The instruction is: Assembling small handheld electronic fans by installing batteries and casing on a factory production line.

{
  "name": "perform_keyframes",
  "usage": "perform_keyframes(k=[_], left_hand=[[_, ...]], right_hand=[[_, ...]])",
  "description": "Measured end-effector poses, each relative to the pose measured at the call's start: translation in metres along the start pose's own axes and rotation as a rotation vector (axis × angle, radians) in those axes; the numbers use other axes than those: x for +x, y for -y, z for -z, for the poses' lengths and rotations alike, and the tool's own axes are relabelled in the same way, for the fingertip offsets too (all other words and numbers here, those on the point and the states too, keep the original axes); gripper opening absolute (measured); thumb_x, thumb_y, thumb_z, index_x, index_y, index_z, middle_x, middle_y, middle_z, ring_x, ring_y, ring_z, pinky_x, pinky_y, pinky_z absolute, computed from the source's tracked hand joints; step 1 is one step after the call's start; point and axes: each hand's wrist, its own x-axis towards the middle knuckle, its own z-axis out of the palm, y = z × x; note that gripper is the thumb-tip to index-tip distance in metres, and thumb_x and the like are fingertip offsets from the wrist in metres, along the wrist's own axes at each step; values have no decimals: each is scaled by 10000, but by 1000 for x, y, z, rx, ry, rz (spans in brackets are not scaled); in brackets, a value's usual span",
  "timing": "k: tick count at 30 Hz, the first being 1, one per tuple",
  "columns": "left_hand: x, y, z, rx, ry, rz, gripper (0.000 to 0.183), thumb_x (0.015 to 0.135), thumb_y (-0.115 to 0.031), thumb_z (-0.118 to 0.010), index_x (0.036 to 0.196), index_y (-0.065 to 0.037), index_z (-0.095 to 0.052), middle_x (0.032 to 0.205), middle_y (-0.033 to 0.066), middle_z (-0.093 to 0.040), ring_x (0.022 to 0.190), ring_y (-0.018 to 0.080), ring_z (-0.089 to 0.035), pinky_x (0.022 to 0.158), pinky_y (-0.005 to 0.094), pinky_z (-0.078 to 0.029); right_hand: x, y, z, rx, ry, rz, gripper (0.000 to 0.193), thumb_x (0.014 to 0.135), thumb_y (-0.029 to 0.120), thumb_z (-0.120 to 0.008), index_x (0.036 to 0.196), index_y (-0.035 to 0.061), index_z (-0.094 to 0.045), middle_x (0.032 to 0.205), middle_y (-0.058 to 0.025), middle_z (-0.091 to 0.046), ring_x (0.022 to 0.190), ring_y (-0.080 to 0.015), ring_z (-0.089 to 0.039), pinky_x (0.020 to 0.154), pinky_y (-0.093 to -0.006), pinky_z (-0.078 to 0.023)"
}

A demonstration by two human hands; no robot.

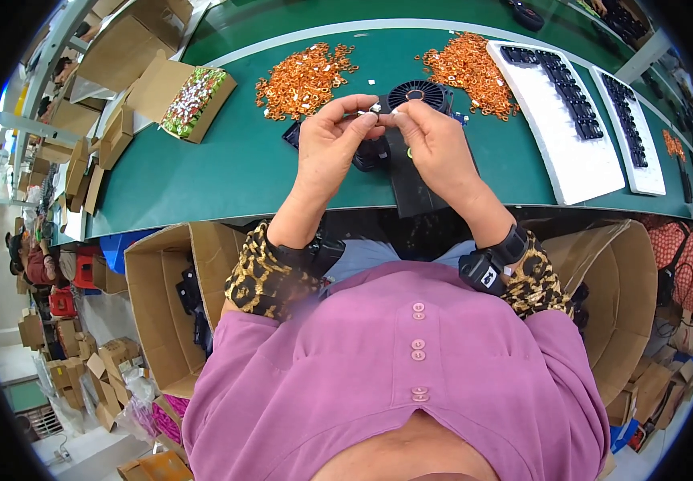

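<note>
Above the middle of the green table [226, 172], both of my hands meet fingertip to fingertip. My left hand [322, 152] is closed in a pinch on a small white piece [375, 107]. Thumb and forefinger of my right hand [441, 152] are pressed together right beside it; whatever is between them is too small to make out. Just beyond the fingers lies a round black fan [415, 94] with a ribbed grille. Under my hands are another black part [371, 155], partly hidden, and a dark sheet [415, 188] reaching over the near table edge.
Heaps of small orange rings lie left [302, 80] and right [471, 72]. White foam trays [571, 164] with black parts stand at the right. A box of colourful small pieces [194, 104] sits at the left. Open cardboard boxes [158, 297] flank me below the table.
</note>
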Motion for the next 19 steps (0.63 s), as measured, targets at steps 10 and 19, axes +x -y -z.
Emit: perform_keyframes(k=[10, 19], left_hand=[[-9, 2, -2, 106, -1, -71, 160, 871, -25, -615, 1012, 35, -661, 884, 69, -680, 801, 113, -647, 718, 223, -519], [-11, 14, -4, 90, -30, -198, 173, 867, -13, -620, 1031, 15, -668, 949, 82, -682, 854, 117, -640, 769, 222, -509]], right_hand=[[-6, -2, -2, 789, 240, -440, 288, 982, 218, -453, 838, 15, -596, 657, -28, -561, 594, -86, -520, 572, -229, -438], [-10, -10, -5, 1234, 303, -532, 255, 976, 210, -470, 838, 29, -583, 619, -52, -554, 587, -168, -538, 599, -284, -457]])
